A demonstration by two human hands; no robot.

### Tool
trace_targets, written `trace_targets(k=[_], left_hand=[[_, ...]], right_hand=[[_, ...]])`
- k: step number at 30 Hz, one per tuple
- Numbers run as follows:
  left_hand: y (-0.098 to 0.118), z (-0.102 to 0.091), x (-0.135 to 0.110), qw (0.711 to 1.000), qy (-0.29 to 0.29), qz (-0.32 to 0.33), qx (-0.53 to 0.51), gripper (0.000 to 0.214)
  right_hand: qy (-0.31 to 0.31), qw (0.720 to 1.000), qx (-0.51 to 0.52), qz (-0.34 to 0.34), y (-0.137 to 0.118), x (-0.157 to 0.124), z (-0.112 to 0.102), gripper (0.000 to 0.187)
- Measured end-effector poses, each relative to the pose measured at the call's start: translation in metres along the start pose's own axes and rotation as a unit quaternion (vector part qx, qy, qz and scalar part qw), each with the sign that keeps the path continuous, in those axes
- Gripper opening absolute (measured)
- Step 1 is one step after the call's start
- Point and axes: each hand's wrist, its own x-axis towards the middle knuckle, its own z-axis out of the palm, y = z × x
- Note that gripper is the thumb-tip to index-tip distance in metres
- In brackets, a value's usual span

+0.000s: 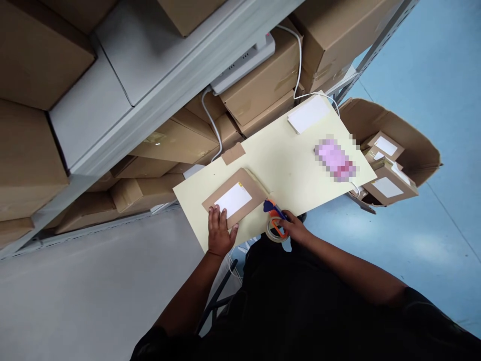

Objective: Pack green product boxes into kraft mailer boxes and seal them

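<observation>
Figure: the left hand (219,231) is lying flat, fingers apart and unclenched, pressing on the near corner of a small cardboard parcel (248,181) whose white label (233,199) is facing up just beyond the fingertips; the right hand (296,228) is closing around a tape dispenser (275,220), orange and blue with a clear roll, just to the right of the parcel and at the near edge of the pale table (285,155). The two hands are working apart, with the parcel's right end between them. Judged risks: the dispenser is sitting so close to the table's near edge that a loose grip is likely to be letting it drop over the side; the left hand is holding only one corner, so a pull of tape is liable to be swinging the parcel round or sliding it toward the right hand; the left fingertips are resting close to the label, where a strip drawn across is apt to be catching them or covering the print; the blade end of the dispenser is pointing toward the parcel and the left hand, so a hasty stroke is risking a nick. Farther out from the right hand, a cardboard scrap (233,153) and a white pad (308,114) are lying on the table, well apart from both hands
</observation>
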Motion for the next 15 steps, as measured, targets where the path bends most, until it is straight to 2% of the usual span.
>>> trace_targets(k=[4, 7, 11, 15], left_hand=[[0.021, -0.001, 0.0, 0.998, -0.024, -0.034, 0.041, 0.09], [0.026, -0.012, 0.002, 0.994, -0.071, -0.042, 0.077, 0.097], [0.015, -0.033, 0.012, 0.982, -0.147, -0.024, 0.116, 0.08], [-0.004, -0.047, 0.032, 0.974, -0.184, 0.028, 0.127, 0.067]], right_hand=[[0.021, 1.0, -0.012, -0.004, -0.01, 0.014, -0.002, 0.037], [0.03, 0.999, -0.008, 0.01, -0.025, 0.021, -0.001, 0.037], [0.031, 0.999, 0.011, 0.01, -0.053, 0.031, 0.004, 0.04], [0.035, 0.999, -0.036, 0.015, -0.087, 0.052, 0.003, 0.039]])
